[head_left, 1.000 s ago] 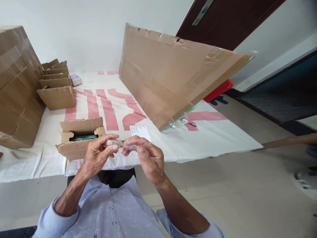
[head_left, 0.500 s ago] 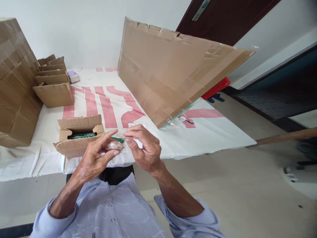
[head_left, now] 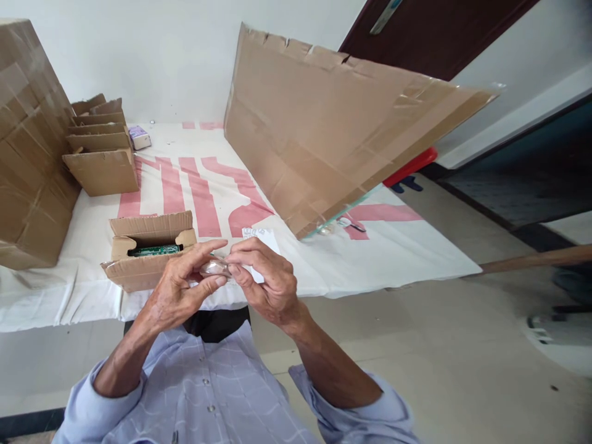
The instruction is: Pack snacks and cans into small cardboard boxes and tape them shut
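Between the thumb and fingers of my left hand (head_left: 185, 280) is a small, shiny, clear plastic packet (head_left: 213, 267); its contents cannot be made out. The thumb and forefinger of my right hand (head_left: 266, 280) pinch together at the packet's right end. A green strip behind the packet is almost wholly hidden by the fingers. Just left of my hands stands an open small cardboard box (head_left: 139, 272) with green circuit boards (head_left: 155, 251) inside. A white paper (head_left: 271, 240) with printing lies on the table behind my right hand.
A large carton (head_left: 28, 154) stands at the left, beside a row of cardboard dividers (head_left: 104, 176) and a small purple-and-white box (head_left: 139, 138). A big cardboard sheet (head_left: 319, 129) leans over the white cloth-covered table (head_left: 407, 246). Scissors (head_left: 351, 225) lie near its lower edge.
My right fingers have come in against the packet's right end. The green strip, plainly visible between the hands before, is now mostly hidden. The view has shifted slightly.
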{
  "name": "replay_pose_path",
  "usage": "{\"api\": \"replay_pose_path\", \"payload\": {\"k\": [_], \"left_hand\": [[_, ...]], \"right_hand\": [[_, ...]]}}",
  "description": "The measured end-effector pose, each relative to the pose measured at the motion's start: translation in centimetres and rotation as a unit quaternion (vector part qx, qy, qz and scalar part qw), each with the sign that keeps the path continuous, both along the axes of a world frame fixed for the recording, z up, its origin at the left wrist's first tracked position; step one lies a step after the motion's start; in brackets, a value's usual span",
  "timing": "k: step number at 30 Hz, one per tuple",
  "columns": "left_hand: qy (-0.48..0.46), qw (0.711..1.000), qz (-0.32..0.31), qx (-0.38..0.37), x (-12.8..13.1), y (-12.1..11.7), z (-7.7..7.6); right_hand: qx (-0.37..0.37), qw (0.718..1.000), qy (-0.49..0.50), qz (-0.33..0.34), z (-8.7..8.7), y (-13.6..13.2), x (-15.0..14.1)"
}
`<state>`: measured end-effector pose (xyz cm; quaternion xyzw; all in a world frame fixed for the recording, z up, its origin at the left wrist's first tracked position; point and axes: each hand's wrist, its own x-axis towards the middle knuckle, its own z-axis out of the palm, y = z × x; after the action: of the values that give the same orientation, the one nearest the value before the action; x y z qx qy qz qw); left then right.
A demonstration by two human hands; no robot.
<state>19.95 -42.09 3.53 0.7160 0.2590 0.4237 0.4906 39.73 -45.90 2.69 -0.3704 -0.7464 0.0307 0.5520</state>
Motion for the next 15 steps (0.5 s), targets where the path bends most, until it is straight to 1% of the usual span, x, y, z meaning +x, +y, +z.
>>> {"api": "replay_pose_path", "payload": {"k": [5,10,15], "left_hand": [[0.014,1.0,-0.017,0.006,-0.18,0.1,0.37],[0.025,0.999,-0.005,0.024,-0.24,0.13,0.56],[0.025,1.0,-0.006,0.014,-0.24,0.06,0.5]], "right_hand": [[-0.026,0.999,0.017,0.012,0.06,-0.05,0.06],[-0.015,1.0,0.019,0.018,0.26,-0.2,0.05],[-0.021,0.999,0.021,0.015,0.35,-0.32,0.08]]}}
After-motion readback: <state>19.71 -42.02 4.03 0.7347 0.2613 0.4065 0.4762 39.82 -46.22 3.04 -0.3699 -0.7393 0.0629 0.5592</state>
